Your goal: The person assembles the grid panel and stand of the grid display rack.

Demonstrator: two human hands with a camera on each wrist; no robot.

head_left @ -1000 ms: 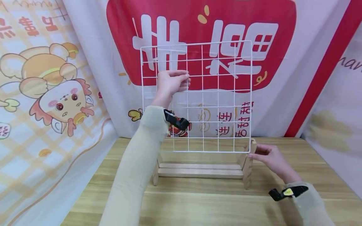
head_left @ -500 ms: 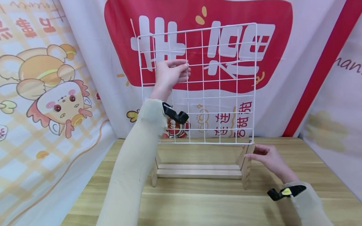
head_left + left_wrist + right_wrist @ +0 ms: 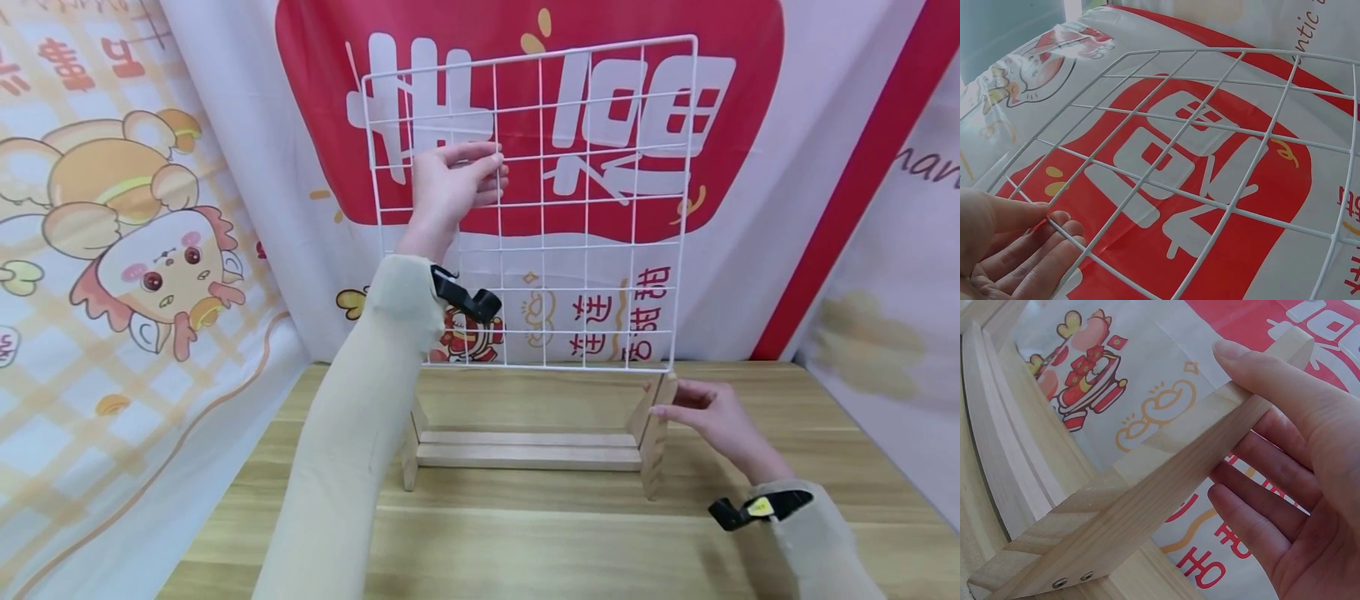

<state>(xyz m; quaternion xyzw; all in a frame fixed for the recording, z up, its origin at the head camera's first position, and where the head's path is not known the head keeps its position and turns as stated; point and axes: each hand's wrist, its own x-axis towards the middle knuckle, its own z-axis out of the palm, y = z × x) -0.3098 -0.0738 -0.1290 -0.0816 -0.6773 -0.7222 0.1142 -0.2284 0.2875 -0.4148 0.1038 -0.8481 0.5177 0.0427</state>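
Reading the head view as a clock face centred on the wooden stand (image 3: 528, 456), the white wire grid panel (image 3: 542, 202) is held up at twelve o'clock, in front of the printed backdrop cloth (image 3: 720, 287), while the stand itself rests on the wood-grain table (image 3: 570, 542). The left hand (image 3: 450, 187) is at eleven, pinching a wire between thumb and fingers, a little above and left of the panel's middle. The right hand (image 3: 716, 421) is at three, gripping the stand's right upright (image 3: 655, 442), thumb over its edge and the other fingers round the other side. The panel's top edge climbs toward two o'clock while its bottom edge lies nearly level. A single off-centre pinch probably lets the panel swing, so a firm hold and slow wrist corrections should serve best. The lower right corner sits right by the upright's top, but whether they touch cannot be told; that corner deserves the closest watch. The left upright (image 3: 409, 462) at nine is partly hidden by the left sleeve (image 3: 352, 400), so that side would be worth checking separately. For the right hand, a light, even grip low enough to keep the stand's feet flat seems wise, without twisting the upright where two screw heads (image 3: 1060, 582) show in the right wrist view.
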